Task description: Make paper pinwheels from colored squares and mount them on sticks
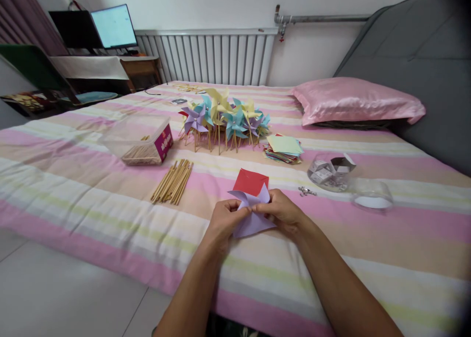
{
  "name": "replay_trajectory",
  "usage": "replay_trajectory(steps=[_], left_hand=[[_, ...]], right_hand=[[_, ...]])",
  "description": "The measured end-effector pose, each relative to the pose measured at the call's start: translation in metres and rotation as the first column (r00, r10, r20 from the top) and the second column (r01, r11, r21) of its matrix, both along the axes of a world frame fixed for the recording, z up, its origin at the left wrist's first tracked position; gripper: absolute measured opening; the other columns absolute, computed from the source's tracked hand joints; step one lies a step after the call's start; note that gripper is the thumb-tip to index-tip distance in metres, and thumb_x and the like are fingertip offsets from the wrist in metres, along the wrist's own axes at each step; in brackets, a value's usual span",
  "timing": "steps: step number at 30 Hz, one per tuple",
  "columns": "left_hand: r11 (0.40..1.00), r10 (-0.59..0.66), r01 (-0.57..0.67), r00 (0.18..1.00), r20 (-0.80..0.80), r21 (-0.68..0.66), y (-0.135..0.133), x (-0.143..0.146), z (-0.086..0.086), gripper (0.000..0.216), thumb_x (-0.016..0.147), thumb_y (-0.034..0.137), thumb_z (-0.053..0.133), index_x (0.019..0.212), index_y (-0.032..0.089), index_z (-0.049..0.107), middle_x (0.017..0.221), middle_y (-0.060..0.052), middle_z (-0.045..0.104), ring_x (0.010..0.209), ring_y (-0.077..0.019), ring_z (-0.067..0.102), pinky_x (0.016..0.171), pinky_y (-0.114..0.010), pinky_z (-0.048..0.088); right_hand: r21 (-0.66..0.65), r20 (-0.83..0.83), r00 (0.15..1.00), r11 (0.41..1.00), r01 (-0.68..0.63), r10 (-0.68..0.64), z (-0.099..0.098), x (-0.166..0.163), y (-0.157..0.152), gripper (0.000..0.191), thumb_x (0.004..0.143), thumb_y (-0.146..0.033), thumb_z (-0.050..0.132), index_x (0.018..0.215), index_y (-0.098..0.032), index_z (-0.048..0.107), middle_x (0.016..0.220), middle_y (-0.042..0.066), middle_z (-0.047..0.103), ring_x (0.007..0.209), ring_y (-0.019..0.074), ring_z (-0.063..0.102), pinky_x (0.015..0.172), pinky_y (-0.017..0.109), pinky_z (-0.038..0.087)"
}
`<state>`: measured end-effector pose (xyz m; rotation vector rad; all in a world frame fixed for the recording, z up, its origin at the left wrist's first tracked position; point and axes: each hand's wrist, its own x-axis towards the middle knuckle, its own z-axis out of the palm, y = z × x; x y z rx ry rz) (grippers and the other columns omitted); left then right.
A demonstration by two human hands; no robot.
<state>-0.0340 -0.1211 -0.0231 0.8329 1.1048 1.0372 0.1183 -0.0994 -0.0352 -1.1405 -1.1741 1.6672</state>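
Note:
A purple paper pinwheel (253,225) is held between my two hands above the front part of the bed, its corners folded in toward the middle. My left hand (226,222) grips it from the left, thumb pressed at the centre. From the other side my right hand (282,212) pinches it, its thumb meeting the left one there. Whether a pin is under the thumbs is hidden. Just behind the pinwheel lies a red paper square (250,181) on the striped bedspread. Small metal pins (306,191) are scattered to the right of my right hand.
Finished pinwheels on sticks (219,116) stand in a cluster further back. To the left are a bundle of wooden sticks (172,182) and a clear plastic box (142,143). Rightward sit a paper stack (284,148), a clear tub (327,172), its lid (372,195) and a pink pillow (356,101).

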Motion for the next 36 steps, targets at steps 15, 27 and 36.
replay_trajectory(steps=[15,27,36], left_hand=[[0.936,0.352,-0.348,0.921,0.166,-0.055,0.009,-0.002,-0.004,0.024,0.05,0.025,0.078,0.062,0.01,0.064,0.055,-0.002,0.063,0.05,-0.0119,0.055,0.05,-0.022,0.04],[0.898,0.435,-0.431,0.834,0.34,-0.09,0.013,-0.01,0.001,0.022,0.049,0.018,0.079,0.06,0.011,0.062,0.057,0.001,0.062,0.053,-0.011,0.056,0.053,-0.022,0.043],[0.911,0.403,-0.407,0.844,0.355,-0.066,0.01,-0.007,0.002,0.023,0.052,0.019,0.079,0.062,0.012,0.06,0.055,0.001,0.063,0.05,-0.0099,0.055,0.052,-0.022,0.043]], right_hand=[[0.547,0.077,0.95,0.809,0.214,-0.303,0.017,0.004,0.0,0.028,0.068,-0.031,0.074,0.092,-0.02,0.063,0.059,-0.004,0.053,0.055,0.0115,0.049,0.055,0.025,0.039],[0.598,0.321,0.947,0.78,-0.184,-0.023,-0.005,-0.024,-0.01,0.024,0.078,-0.022,0.062,0.098,-0.026,0.074,0.082,0.002,0.075,0.064,0.0152,0.065,0.057,0.026,0.047],[0.605,0.191,0.96,0.795,0.049,-0.204,-0.003,-0.029,-0.006,0.011,0.077,-0.032,0.068,0.081,-0.026,0.076,0.079,0.003,0.075,0.066,0.0174,0.068,0.057,0.028,0.051]])
